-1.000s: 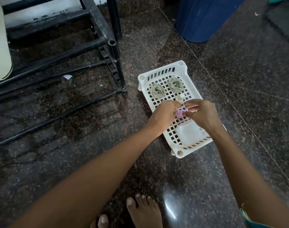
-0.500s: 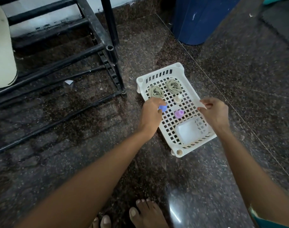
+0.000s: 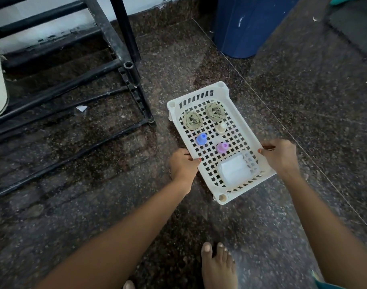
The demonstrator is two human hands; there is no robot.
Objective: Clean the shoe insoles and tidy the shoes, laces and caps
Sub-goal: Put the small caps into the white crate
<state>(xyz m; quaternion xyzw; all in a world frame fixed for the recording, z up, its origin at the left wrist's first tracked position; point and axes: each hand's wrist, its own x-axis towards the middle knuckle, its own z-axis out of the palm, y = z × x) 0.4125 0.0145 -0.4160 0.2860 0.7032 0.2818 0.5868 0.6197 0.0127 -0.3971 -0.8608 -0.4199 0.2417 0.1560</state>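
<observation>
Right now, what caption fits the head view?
Left hand and right hand grip a white basket holding two coiled laces and three caps.

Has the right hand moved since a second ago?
Yes: right hand went from the purple cap to the white basket's right rim, gripping it.

This is looking like a home, likely a hallway or utility corner. A polished dark granite floor (image 3: 303,122) is running up to a white wall (image 3: 42,36), and a black metal rack (image 3: 124,59) is standing against that wall. A blue plastic drum (image 3: 245,28) is sitting nearby, and a bare foot (image 3: 217,265) is resting near a white plastic basket (image 3: 241,122) on the floor.
</observation>
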